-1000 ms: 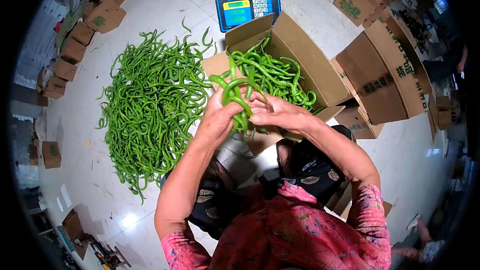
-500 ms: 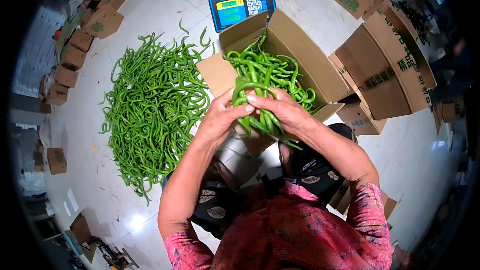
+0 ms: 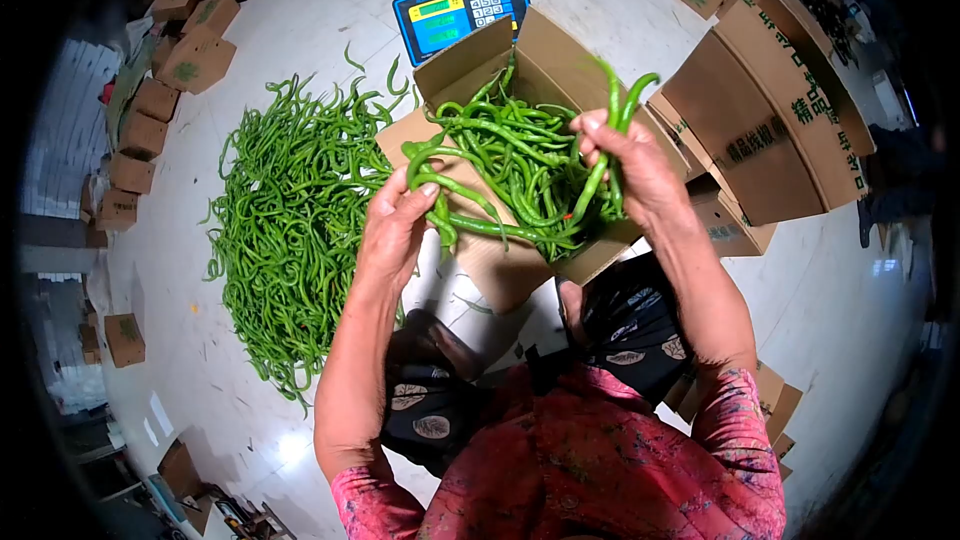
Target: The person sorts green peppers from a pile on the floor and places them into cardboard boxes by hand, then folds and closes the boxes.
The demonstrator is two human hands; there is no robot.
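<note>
Long green chili peppers [image 3: 515,155] partly fill an open cardboard box [image 3: 575,70] in front of me. My left hand [image 3: 395,215] is closed on a few curved green chili peppers [image 3: 450,180] over the box's near left flap [image 3: 405,130]. Above the box's right side, my right hand [image 3: 630,165] grips a few more peppers [image 3: 620,105], their ends sticking up past my fingers. A small red spot shows among the boxed peppers close to the right hand.
A large heap of green chili peppers [image 3: 290,230] covers the floor at left. Behind the box stands a blue digital scale display [image 3: 462,12]. At right is another open carton [image 3: 770,130] with printed characters. More cardboard boxes [image 3: 195,58] line the left side.
My hands were together over the box with one bunch of peppers. They have moved apart, each with some of the peppers; the right hand has gone up and to the right.
</note>
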